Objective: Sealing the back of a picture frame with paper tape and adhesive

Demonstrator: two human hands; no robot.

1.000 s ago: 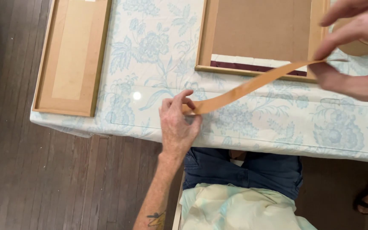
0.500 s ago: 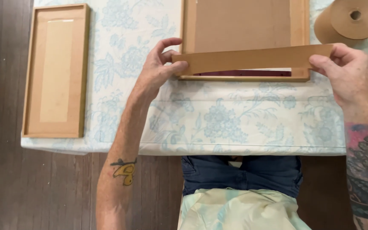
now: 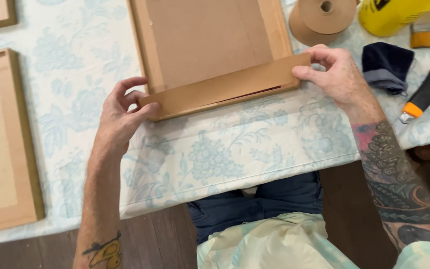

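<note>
Two hands stretch a brown paper strip (image 3: 225, 85) along the near edge of a face-down frame (image 3: 210, 42). The left hand (image 3: 118, 117) pinches the strip's left end between thumb and fingers at the frame's near-left corner; the right hand (image 3: 337, 74) pinches the right end at the near-right corner. Between them the strip lies touching the frame's lower rail and backing board, slightly tilted, with a thin dark gap showing under its right half.

Just beyond the right hand sits a tape roll (image 3: 324, 17); to its right lie a dark cloth (image 3: 385, 67), a yellow container (image 3: 391, 15), a brush (image 3: 426, 35) and an orange-and-black knife (image 3: 426, 92). Well to the left of the left hand rests another frame (image 3: 3, 144) on the flowered tablecloth (image 3: 215, 149).

Risks, as I judge them: the strip may go down crooked if one hand presses first, leaving that gap uncovered; uneven tension could wrinkle or tear the paper; a slip might drag the frame toward the table edge.
</note>
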